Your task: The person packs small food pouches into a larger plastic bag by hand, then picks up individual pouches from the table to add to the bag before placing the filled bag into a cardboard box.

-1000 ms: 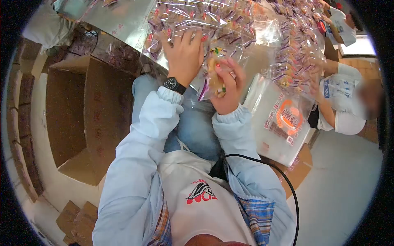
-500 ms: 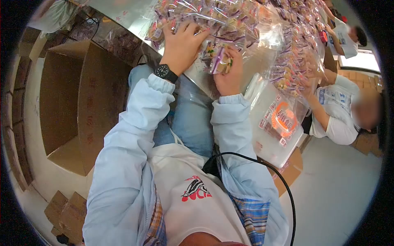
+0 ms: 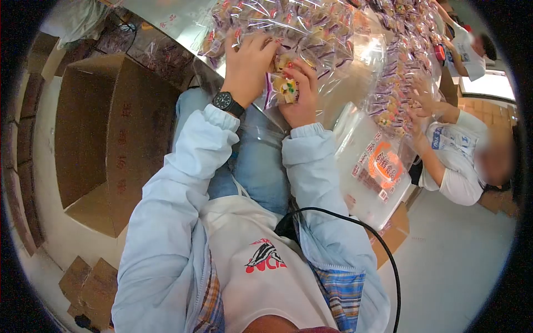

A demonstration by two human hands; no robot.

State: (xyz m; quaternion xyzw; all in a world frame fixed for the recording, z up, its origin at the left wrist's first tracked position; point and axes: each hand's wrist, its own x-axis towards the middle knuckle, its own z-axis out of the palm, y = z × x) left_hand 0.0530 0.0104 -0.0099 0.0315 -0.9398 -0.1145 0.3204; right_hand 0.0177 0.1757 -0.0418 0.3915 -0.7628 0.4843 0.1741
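Observation:
A clear plastic bag (image 3: 325, 38) filled with several small wrapped snacks lies on the table at the top of the view. My left hand (image 3: 248, 64), wearing a black watch, rests on the bag's near side with its fingers apart, over the packets; its thumb is mostly hidden. Beside it, my right hand (image 3: 301, 100) grips a snack packet (image 3: 282, 90) in purple-edged clear wrap, with pale pieces and green and yellow bits showing. This packet is close to the bag's near edge.
Flat printed plastic bags (image 3: 373, 166) lie to the right, above a cardboard carton (image 3: 393, 233). A large open cardboard box (image 3: 86, 139) stands at the left. At right, a co-worker (image 3: 452, 150) reaches into another packet-filled bag (image 3: 391, 94); another person (image 3: 469, 53) is farther back.
My right hand has moved slightly left with the snack packet, which has turned to show its contents. My left hand has shifted little, its fingers still on the bag.

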